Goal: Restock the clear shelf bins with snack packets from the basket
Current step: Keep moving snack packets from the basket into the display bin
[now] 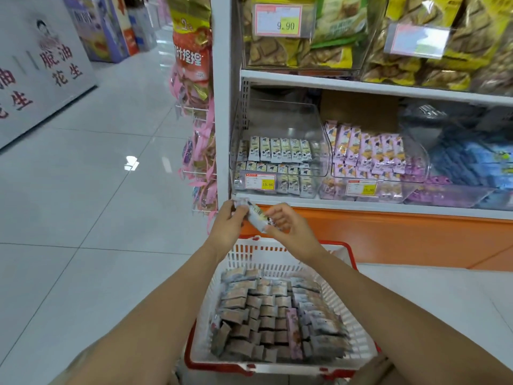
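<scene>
Both hands are up over the basket (277, 251), just below the shelf edge, and between them sits one snack packet (258, 216). The left hand (230, 226) pinches its upper end, the right hand (288, 226) grips the lower end, fingers curled round it, so it's held at both ends, tilted. It has cleared the basket and not yet reached a bin: this looks like the carry-and-orient step of the restock.

Straight above is the left clear bin (277, 151), part filled with white-and-dark packets standing in neat rows, with room behind them. Next to it, the purple packet bin (374, 157) looks fuller. The held packet's pale wrapper seems to match the left bin, though the print is too blurred to be sure.

Next move, I'd say: turn it upright, lift it over the front lip, slot it into the row without knocking the standing ones. Plenty more packets in the basket (266, 315) are waiting
</scene>
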### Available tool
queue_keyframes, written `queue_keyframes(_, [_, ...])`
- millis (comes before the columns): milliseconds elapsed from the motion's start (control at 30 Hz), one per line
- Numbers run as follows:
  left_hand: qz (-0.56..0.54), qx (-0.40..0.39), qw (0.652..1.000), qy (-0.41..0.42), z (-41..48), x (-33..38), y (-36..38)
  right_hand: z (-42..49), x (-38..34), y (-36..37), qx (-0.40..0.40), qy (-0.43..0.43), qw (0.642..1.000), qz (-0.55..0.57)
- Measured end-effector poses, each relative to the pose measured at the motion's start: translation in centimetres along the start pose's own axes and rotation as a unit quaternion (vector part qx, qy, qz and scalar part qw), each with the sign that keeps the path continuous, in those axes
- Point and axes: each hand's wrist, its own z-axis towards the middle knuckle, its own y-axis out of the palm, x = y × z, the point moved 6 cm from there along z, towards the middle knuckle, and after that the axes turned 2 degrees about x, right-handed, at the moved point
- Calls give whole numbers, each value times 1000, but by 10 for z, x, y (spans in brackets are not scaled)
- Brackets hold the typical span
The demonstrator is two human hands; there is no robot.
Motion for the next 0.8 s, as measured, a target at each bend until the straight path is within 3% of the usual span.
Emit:
queue_keyframes(67, [154,44,981,108,4,19,-8,10,-11,-13,36,-13,999,3])
queue_keyframes(200, [384,93,881,259,15,48,-12,44,-33,-35,91,-36,995,-27])
queue_keyframes(300, [511,53,812,278,28,46,-4,79,-45,-44,129,-41,990,-49])
queue_keyframes(367, [552,43,784,279,37,40,-3,104,-45,-44,139,-21,987,-73])
queue_keyframes(567, [552,86,749,356,49,31,-4,172,-30,-25,129,3,980,-154])
queue_keyframes(800, [499,108,758,406,58,22,-5,239,-18,-2,146,6,957,-249])
